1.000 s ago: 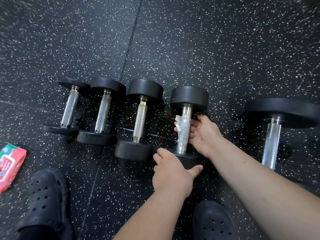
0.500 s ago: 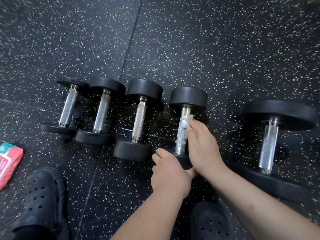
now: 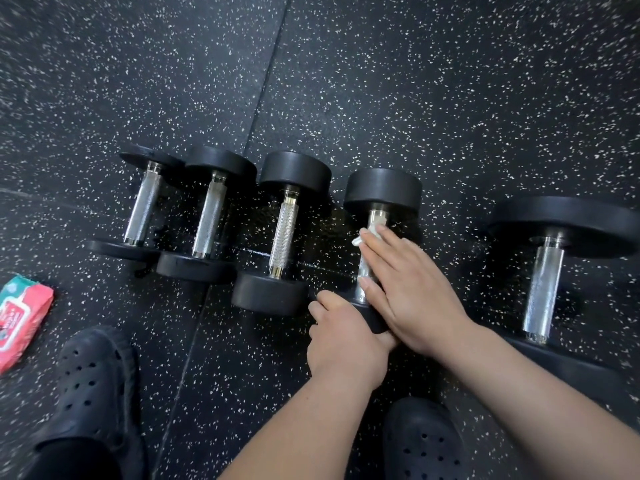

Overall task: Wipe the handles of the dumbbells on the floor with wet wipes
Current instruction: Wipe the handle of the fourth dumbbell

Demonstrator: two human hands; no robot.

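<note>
On the speckled rubber floor (image 3: pixel 415 98), a pink wet-wipe pack (image 3: pixel 20 322) is lying at far left, near your black clog (image 3: pixel 93 386). Three small dumbbells (image 3: pixel 284 230) are lying side by side. Just right of them, your left hand (image 3: pixel 343 344) is clenching its grip around the near head of the fourth dumbbell (image 3: pixel 382 192), while your right hand (image 3: pixel 412 289) is pressing a white wipe (image 3: pixel 370 232) onto its handle, fingers flat. A larger dumbbell (image 3: pixel 561 226) is lying well apart.

Five black-headed dumbbells (image 3: pixel 282 233) with knurled chrome handles lie side by side on the floor, a crumpled white wet wipe (image 3: pixel 369 232) pressed on the fourth dumbbell's handle (image 3: pixel 375 216), near its far head
</note>
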